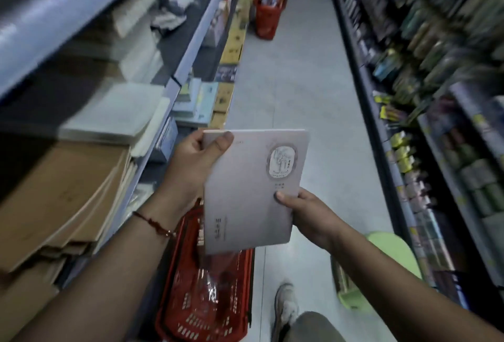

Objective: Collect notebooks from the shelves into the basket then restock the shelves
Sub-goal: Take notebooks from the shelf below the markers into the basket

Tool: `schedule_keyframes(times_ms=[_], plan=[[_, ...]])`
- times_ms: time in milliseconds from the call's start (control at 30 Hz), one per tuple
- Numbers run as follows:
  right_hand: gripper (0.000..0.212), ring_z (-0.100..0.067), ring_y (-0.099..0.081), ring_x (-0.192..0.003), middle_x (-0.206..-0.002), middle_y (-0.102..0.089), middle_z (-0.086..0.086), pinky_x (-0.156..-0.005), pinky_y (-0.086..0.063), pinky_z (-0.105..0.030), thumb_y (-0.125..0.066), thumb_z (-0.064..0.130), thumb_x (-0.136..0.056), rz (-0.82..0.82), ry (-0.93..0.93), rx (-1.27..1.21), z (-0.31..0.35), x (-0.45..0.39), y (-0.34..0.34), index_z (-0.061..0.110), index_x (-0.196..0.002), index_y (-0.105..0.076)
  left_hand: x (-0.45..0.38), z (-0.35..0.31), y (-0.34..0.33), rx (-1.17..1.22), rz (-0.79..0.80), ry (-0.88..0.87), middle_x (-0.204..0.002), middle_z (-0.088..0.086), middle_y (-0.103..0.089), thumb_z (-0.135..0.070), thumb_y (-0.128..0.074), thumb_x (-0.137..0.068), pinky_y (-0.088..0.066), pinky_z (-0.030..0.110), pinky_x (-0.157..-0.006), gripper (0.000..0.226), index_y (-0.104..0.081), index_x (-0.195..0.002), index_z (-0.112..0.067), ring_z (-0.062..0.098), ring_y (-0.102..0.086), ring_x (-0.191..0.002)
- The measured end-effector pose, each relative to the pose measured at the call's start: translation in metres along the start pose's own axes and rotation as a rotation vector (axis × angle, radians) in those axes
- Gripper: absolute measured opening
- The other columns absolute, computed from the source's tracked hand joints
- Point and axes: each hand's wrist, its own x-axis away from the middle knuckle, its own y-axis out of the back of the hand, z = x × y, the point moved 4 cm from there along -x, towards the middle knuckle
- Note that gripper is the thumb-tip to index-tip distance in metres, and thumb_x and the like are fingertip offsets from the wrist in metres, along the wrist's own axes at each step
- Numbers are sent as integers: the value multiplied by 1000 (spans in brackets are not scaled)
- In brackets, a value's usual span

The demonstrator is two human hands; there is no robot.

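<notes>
A thin pale grey notebook (245, 191) with an oval emblem on its cover is held in mid-air over the aisle. My left hand (195, 163) grips its top left corner, thumb on the cover. My right hand (308, 216) pinches its lower right edge, thumb on the cover too. Directly below stands a red plastic basket (207, 300) on the floor, with some wrapped items inside. The shelves (152, 148) on my left carry stacks of brown notebooks (62, 200) and white notebooks (114, 115).
A second red basket (268, 14) full of goods stands farther down the aisle by the left shelves. A green stool (387, 257) sits at my right, near the right-hand shelving (436, 123). My shoe (286, 306) is on the grey floor.
</notes>
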Motion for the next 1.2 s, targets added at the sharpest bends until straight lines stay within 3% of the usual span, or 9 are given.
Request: schedule_keyframes(times_ms=[133, 200, 300, 467, 700, 833, 967, 1033, 1200], plan=[[34, -28, -65, -112, -123, -68, -11, -99, -47, -43, -59, 17, -94, -92, 170, -70, 80, 35, 2, 6, -126, -61, 19, -55, -25, -67, 144, -55, -103, 9, -75, -13, -67, -89, -58, 30, -67, 26, -64, -115, -9, 25, -72, -89], [36, -28, -63, -116, -123, -68, -10, -103, -46, -44, -59, 19, -94, -104, 225, -96, 116, 47, 3, 6, -128, -60, 26, -72, -36, -97, 179, -71, -104, 6, -75, -14, -68, -89, -59, 34, -72, 29, -63, -118, -12, 25, -73, -92], [34, -30, -63, -117, -122, -69, -11, -105, -45, -45, -60, 19, -95, -86, 274, -113, 168, 61, 9, 5, -126, -62, 26, -99, -57, -91, 147, -105, -105, 4, -75, -23, -73, -85, -57, 42, -83, 35, -64, -117, -13, 27, -72, -97], [25, -26, -68, -107, -112, -73, -8, -99, -51, -42, -58, 20, -97, -95, 330, -22, 243, 83, 40, 8, -117, -67, 5, -143, -107, -9, 63, -135, -109, 13, -73, -22, -73, -86, -56, 50, -87, 32, -65, -113, -8, 34, -70, -97], [21, -26, -70, -102, -108, -74, -5, -98, -51, -46, -54, 11, -97, -58, 381, 133, 318, 78, 111, 11, -115, -65, -33, -185, -191, 155, 2, -8, -80, 11, -75, -11, -60, -95, -59, 35, -53, 12, -65, -103, -3, 23, -71, -61], [20, -23, -71, -97, -105, -75, -1, -91, -55, -40, -54, 8, -97, -25, 421, 234, 358, 55, 121, 12, -112, -66, -51, -205, -205, 187, -106, -6, -92, 19, -72, -7, -57, -96, -57, 34, -48, 16, -64, -109, 0, 25, -70, -60], [23, -27, -71, -95, -101, -76, -3, -87, -57, -40, -52, 2, -94, 29, 467, 281, 390, 21, 103, 13, -106, -68, -68, -217, -190, 149, -269, -64, -90, 15, -73, -6, -58, -95, -56, 33, -55, 14, -63, -108, -5, 26, -70, -67], [24, -26, -72, -88, -99, -76, -4, -75, -56, -33, -52, 0, -93, 56, 478, 305, 401, -2, 90, 11, -107, -68, -80, -220, -177, 124, -340, -89, -92, 14, -74, -8, -59, -96, -57, 34, -61, 11, -63, -106, -9, 28, -70, -74], [22, -19, -71, -75, -92, -76, 1, -65, -53, -27, -53, 4, -93, 97, 453, 357, 423, -72, 68, 14, -104, -68, -136, -221, -146, 53, -448, -146, -101, 11, -74, -12, -63, -94, -56, 47, -82, 19, -60, -113, -15, 31, -71, -91]])
